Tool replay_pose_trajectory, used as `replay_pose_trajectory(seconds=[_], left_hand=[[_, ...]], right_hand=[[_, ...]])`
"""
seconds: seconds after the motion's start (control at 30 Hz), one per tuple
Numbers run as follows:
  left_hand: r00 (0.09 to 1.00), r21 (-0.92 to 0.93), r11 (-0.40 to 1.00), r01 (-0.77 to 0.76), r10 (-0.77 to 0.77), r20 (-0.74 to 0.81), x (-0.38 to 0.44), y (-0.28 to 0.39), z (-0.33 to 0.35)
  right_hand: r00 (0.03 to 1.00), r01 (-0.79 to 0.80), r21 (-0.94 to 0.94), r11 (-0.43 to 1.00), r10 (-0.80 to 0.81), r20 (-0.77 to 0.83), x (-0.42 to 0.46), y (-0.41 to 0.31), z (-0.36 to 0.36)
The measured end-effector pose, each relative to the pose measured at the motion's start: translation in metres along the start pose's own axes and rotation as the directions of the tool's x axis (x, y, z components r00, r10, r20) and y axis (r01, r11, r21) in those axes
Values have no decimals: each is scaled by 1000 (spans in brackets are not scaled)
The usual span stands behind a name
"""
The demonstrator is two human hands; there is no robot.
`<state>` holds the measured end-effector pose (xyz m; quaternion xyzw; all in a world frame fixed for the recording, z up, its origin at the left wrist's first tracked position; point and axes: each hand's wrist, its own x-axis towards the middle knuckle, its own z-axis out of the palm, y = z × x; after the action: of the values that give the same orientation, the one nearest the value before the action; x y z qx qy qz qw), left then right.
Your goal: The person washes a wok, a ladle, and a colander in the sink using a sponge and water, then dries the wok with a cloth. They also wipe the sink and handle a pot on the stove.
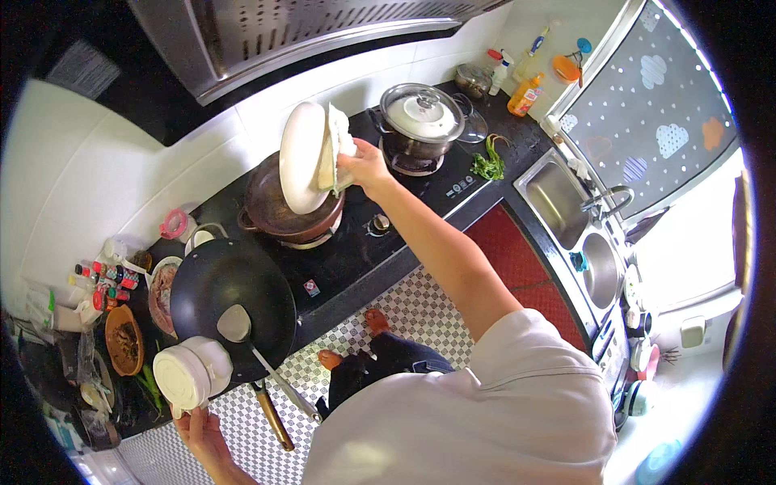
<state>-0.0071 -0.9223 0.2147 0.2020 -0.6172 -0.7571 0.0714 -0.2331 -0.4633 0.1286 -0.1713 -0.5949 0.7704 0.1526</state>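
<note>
My right hand (367, 163) grips a folded pale cloth (333, 157) against a large white lid (301, 157), which is tilted up on edge. Below the lid, a brown clay pot (285, 209) stands on the left burner; the lid hides part of its inside. At lower left, my left hand (200, 430) holds a white jar (182, 376) by its near end, over the counter's front edge. The jar looks tipped, and its contents cannot be seen. Right behind it sits a black wok (227, 279) with a metal spatula (235, 324) lying across it.
A lidded steel pot (421, 124) occupies the right burner. Leafy greens (490, 160) lie near the steel sink (555, 200). Left of the wok are a plate of raw meat (162, 294), a brown bowl (124, 339) and several seasoning bottles (112, 279). The wok's wooden handle (273, 418) juts past the counter edge.
</note>
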Motion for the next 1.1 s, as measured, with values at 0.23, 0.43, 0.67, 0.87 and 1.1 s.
replay_pose_trajectory(seconds=[0.23, 0.43, 0.67, 0.87, 1.1], left_hand=[[998, -138, 989, 46, -39, 56, -11, -18, 7], [996, -226, 971, 82, -73, 47, -21, -27, 59], [990, -274, 952, 134, -117, 77, -21, -49, 103], [986, -272, 949, 161, -144, 82, -38, -54, 126], [972, -333, 915, 228, -196, 126, -50, -54, 148]], right_hand=[[970, 215, -492, 844, -127, 207, -54, -110, -123], [965, 257, -898, 356, -52, 256, -83, -121, -236], [993, 32, -999, 23, 113, 34, -29, -37, -340], [997, -51, -998, 25, 59, -49, 26, 7, -374], [997, -74, -997, 8, 39, -73, 58, 20, -390]])
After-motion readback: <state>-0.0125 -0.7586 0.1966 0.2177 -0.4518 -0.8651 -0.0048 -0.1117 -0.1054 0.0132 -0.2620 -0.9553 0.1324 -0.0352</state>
